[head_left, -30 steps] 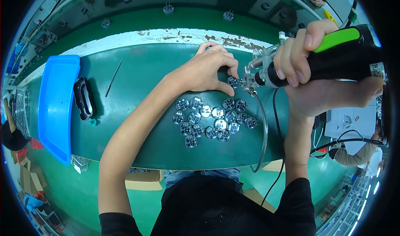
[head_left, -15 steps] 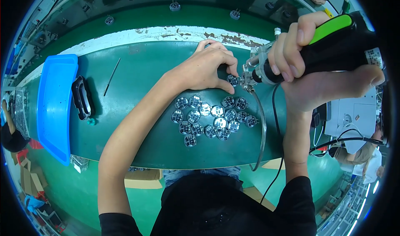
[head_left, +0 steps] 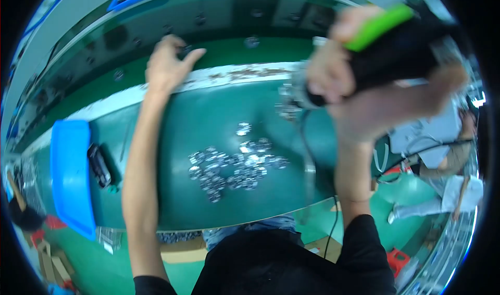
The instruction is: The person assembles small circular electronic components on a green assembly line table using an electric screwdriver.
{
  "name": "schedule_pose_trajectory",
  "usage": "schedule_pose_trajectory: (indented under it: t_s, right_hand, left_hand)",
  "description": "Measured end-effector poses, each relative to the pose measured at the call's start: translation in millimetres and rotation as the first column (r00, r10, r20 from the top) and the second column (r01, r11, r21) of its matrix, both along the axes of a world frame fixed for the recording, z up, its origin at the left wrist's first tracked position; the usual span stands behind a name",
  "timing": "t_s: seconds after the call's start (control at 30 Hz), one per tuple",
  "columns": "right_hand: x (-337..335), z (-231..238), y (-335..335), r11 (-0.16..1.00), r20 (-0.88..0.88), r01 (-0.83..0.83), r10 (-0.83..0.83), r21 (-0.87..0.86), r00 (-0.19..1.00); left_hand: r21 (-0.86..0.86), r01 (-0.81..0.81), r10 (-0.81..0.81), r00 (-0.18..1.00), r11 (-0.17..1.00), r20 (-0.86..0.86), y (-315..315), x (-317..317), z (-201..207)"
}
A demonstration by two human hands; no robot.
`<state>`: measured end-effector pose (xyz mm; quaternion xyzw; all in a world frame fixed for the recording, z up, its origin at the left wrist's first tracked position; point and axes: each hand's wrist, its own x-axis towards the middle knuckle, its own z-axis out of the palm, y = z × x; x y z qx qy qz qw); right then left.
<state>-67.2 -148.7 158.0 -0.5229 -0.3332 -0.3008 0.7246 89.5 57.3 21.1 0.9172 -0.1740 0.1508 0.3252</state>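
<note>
The left hand [head_left: 167, 68] has left the tool's tip and reached forward, past the white ledge [head_left: 245, 75], over the green strip [head_left: 219, 48] beyond it; my whole view has shifted too. A round part [head_left: 243, 128] now sits by itself on the table [head_left: 213, 120], just above the loose cluster of similar shiny parts [head_left: 255, 159]. Those lie close together in the middle of the green top, too blurred for me to count.

On the left hand I see thumb and fingers spread well apart, with a dark piece [head_left: 185, 50] showing in the gap. I cannot tell whether the fingers touch it or it simply lies on the strip.

The right hand [head_left: 377, 107] I see wrapped firmly around a black and green hand tool [head_left: 396, 60], fingers curled over its body. The tool's metal tip [head_left: 287, 108] points left, above the table and well apart from the left hand. A clear hose [head_left: 309, 175] hangs near it.

Further out, more round parts dot the green strip. At the table's left I have a blue tray [head_left: 73, 178], with a black case [head_left: 99, 166] just beside it.
</note>
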Motion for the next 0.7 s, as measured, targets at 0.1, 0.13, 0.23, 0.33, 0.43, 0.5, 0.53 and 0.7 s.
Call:
schedule_pose_trajectory:
  t_s: [0.1,0.13,0.23,0.33,0.43,0.5,0.53,0.7]
  right_hand:
    - [7.5,-1.4,1.5,0.991,0.009,0.136,-0.136,-0.009,0.991]
    - [5.1,-0.7,3.9,0.985,0.009,0.172,-0.172,-0.003,0.985]
    - [-10.5,5.5,-4.5,0.970,0.021,0.244,-0.244,0.015,0.969]
    - [-24.6,8.7,-11.6,0.989,-0.125,0.147,-0.150,-0.034,0.981]
    - [-39.8,17.1,-17.6,0.977,-0.365,0.139,-0.190,-0.161,0.912]
    - [-17.9,10.7,-22.3,0.969,-0.050,-0.135,0.127,-0.206,0.991]
    - [-17.4,12.8,-20.7,0.969,-0.067,-0.109,0.096,-0.221,0.993]
    - [-7.7,8.1,-5.1,0.930,-0.091,-0.142,0.118,-0.338,0.989]
  left_hand:
    - [0.150,-0.096,0.088,0.994,0.984,0.057,-1.9,34.1,-20.6]
    - [0.200,-0.061,0.060,0.998,0.978,0.014,-3.3,36.8,-24.0]
    - [0.106,0.024,-0.015,0.996,0.994,-0.082,-14.0,36.3,-22.2]
    - [-0.074,0.344,-0.346,0.938,0.936,-0.007,-21.9,5.3,-17.9]
    - [-0.082,0.642,-0.647,0.761,0.762,-0.053,-32.0,-51.8,11.3]
    - [-0.080,0.757,-0.761,0.643,0.649,-0.090,-33.6,-76.6,5.4]
    - [-0.084,0.787,-0.791,0.604,0.612,-0.096,-34.5,-85.6,2.6]
    - [-0.116,0.815,-0.812,0.531,0.567,-0.243,-37.9,-91.4,0.5]
